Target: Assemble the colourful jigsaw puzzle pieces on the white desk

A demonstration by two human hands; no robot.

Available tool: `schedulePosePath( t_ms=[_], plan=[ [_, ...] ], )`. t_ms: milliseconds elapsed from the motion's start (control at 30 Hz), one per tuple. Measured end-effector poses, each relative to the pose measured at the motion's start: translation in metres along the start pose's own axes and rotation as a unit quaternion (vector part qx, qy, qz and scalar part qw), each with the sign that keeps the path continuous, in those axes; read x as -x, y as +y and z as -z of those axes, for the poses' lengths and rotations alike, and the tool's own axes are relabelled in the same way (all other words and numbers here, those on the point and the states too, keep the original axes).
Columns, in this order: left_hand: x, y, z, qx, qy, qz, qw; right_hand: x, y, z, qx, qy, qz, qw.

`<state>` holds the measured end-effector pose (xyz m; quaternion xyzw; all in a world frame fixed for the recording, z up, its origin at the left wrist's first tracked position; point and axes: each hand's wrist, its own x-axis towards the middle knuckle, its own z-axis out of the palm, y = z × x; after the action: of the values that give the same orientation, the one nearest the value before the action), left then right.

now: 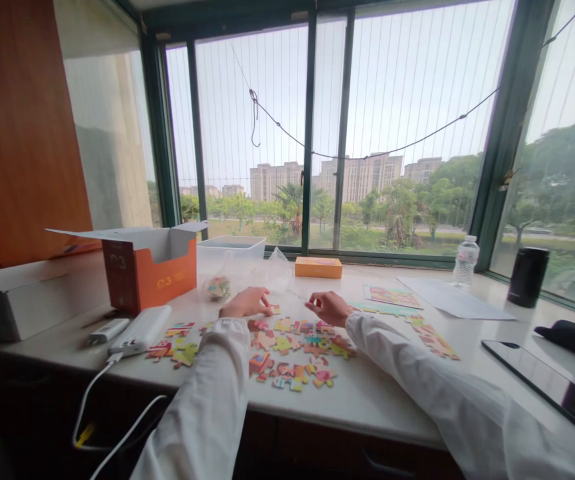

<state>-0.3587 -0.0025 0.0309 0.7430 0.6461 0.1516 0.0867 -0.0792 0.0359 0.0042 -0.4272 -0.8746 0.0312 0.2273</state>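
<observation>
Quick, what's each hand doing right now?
Left hand: flat on the table, fingertips on a puzzle piece; no grip.
Right hand: fingers curled; holding anything cannot be told.

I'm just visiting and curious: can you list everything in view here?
puzzle pieces: many, multicoloured, loose on table centre
table: one, white, along window
open box: one, orange, left
power bank: one, white, cabled, left front
clear tub: one, by window
flat box: one, orange, at window sill
bottle: one, clear, right
cylinder: one, black, far right
paper: one sheet, white, right
tablet: one, dark, right front
left hand: resting on a piece
right hand: fingers pinched above pieces
</observation>
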Motion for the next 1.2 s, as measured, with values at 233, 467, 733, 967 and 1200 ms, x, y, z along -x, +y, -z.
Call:
schedulePosePath(
  t_ms=[233, 467, 733, 967, 1200],
  plan=[
    [0.006, 0.026, -0.002, -0.001, 0.153, -0.096, 0.984, -0.054, -0.037, -0.029, -0.229, -0.035, -0.099, 0.968],
    [0.001, 0.048, -0.01, 0.007, 0.211, -0.197, 0.957, -0.047, -0.013, -0.017, -0.364, 0.0, -0.114, 0.924],
    [0.0, 0.048, -0.013, -0.006, 0.203, -0.193, 0.96, 0.032, 0.104, 0.068, -0.278, 0.067, -0.169, 0.943],
    [-0.007, 0.047, -0.012, -0.047, 0.175, -0.155, 0.971, 0.107, 0.22, 0.129, -0.216, 0.079, -0.286, 0.93],
    [-0.001, 0.064, -0.002, -0.103, 0.137, -0.089, 0.981, 0.13, 0.232, 0.141, -0.175, -0.097, -0.315, 0.928]
  ],
)
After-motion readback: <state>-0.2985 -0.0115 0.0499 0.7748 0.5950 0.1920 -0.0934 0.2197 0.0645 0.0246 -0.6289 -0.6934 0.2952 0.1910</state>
